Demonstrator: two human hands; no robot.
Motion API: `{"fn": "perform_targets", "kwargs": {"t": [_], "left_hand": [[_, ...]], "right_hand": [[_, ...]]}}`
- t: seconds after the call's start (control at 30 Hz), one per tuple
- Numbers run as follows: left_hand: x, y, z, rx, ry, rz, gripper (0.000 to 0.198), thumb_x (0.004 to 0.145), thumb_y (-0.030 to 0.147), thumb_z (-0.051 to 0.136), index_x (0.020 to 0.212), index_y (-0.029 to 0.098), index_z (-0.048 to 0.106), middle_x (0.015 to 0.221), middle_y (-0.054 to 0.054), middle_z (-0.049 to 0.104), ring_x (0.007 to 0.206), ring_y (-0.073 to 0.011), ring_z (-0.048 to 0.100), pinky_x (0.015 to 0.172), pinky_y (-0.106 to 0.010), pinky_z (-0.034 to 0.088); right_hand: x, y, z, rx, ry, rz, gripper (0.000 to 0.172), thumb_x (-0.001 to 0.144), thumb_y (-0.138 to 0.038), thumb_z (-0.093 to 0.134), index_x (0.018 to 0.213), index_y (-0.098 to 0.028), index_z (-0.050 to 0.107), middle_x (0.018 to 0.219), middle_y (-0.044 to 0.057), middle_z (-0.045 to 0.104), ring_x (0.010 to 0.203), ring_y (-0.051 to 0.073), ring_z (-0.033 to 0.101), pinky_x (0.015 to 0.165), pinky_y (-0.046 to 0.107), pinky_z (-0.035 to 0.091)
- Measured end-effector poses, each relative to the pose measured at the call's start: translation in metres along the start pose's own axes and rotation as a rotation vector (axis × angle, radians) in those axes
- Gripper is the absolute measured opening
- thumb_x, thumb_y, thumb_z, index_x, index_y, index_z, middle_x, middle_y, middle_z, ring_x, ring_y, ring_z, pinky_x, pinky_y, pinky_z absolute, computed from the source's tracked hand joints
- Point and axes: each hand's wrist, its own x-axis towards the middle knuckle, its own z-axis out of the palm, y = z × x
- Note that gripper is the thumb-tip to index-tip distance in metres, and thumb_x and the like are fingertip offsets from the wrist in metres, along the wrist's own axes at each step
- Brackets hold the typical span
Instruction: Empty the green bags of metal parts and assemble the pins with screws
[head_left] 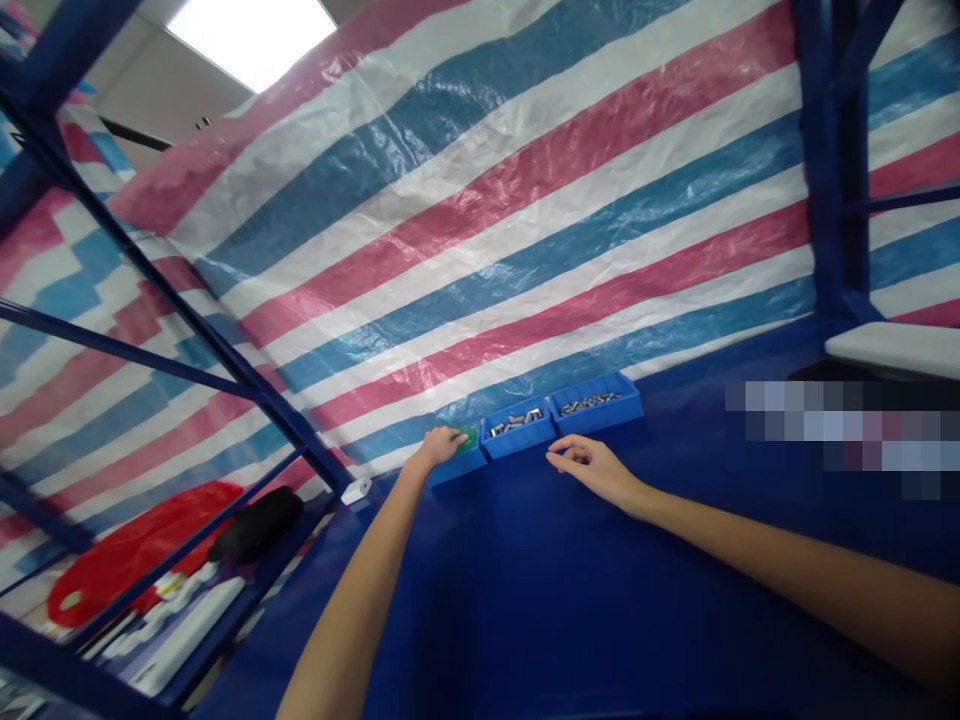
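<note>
1. holding the left hand (442, 446) over the left blue bin (459, 466), back of the hand upward, with fingers at a green piece (470, 438) inside.
2. cannot tell whether clamped on the green piece or merely resting against it.
3. holding the right hand (592, 468) above the blue table (510, 590), just in front of the middle bin (525, 437) and right bin (604, 415), apart from both.
4. curling the right fingers toward the thumb, tips close; cannot tell whether pressed together or slightly apart.
5. showing silvery metal parts (517, 423) in the middle bin and more in the right one.
6. showing a white block (356, 490) left of the bins, before a striped sheet (525, 210).
</note>
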Motion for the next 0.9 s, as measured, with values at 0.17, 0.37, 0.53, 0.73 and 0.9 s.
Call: {"fn": "perform_targets", "kwargs": {"t": [0.17, 0.37, 0.53, 0.73, 0.9], "left_hand": [[-0.001, 0.005, 0.009, -0.005, 0.018, -0.026, 0.037, 0.089, 0.039, 0.035, 0.091, 0.019, 0.066, 0.098, -0.009, 0.067, 0.091, -0.0240, 0.061, 0.077, -0.031, 0.042], [-0.015, -0.013, -0.006, -0.042, 0.130, -0.062, 0.036, 0.090, 0.040, 0.035, 0.092, 0.020, 0.065, 0.098, -0.005, 0.068, 0.094, -0.0218, 0.060, 0.080, -0.029, 0.040], [-0.034, -0.048, -0.023, -0.035, 0.255, -0.131, 0.041, 0.093, 0.038, 0.027, 0.099, 0.017, 0.062, 0.100, -0.008, 0.066, 0.094, -0.0219, 0.059, 0.077, -0.028, 0.038], [-0.053, -0.053, -0.003, 0.002, 0.177, -0.072, 0.032, 0.090, 0.037, 0.036, 0.090, 0.021, 0.064, 0.088, -0.003, 0.069, 0.088, -0.0200, 0.061, 0.080, -0.029, 0.033], [-0.048, -0.043, 0.010, 0.014, 0.154, -0.050, 0.032, 0.091, 0.036, 0.036, 0.090, 0.022, 0.065, 0.087, -0.003, 0.070, 0.085, -0.0191, 0.061, 0.080, -0.030, 0.031]], "right_hand": [[0.001, 0.003, 0.000, 0.005, -0.006, -0.009, 0.029, 0.072, -0.044, 0.060, 0.087, -0.019, 0.063, 0.062, -0.001, 0.058, 0.055, 0.012, 0.048, 0.052, 0.024, 0.035], [-0.002, -0.003, -0.002, -0.030, -0.005, 0.012, 0.029, 0.073, -0.043, 0.058, 0.087, -0.018, 0.062, 0.064, 0.000, 0.059, 0.058, 0.012, 0.051, 0.054, 0.024, 0.036], [-0.004, -0.006, -0.002, -0.045, -0.027, 0.025, 0.027, 0.075, -0.041, 0.056, 0.088, -0.019, 0.061, 0.067, 0.001, 0.061, 0.064, 0.015, 0.055, 0.056, 0.025, 0.037], [-0.002, -0.004, -0.001, -0.035, -0.034, 0.030, 0.024, 0.075, -0.040, 0.056, 0.085, -0.018, 0.061, 0.072, 0.004, 0.063, 0.071, 0.017, 0.059, 0.057, 0.026, 0.038], [-0.002, -0.006, 0.000, -0.033, -0.033, 0.040, 0.023, 0.076, -0.040, 0.055, 0.084, -0.018, 0.060, 0.069, 0.003, 0.062, 0.071, 0.017, 0.058, 0.059, 0.026, 0.038]]}}
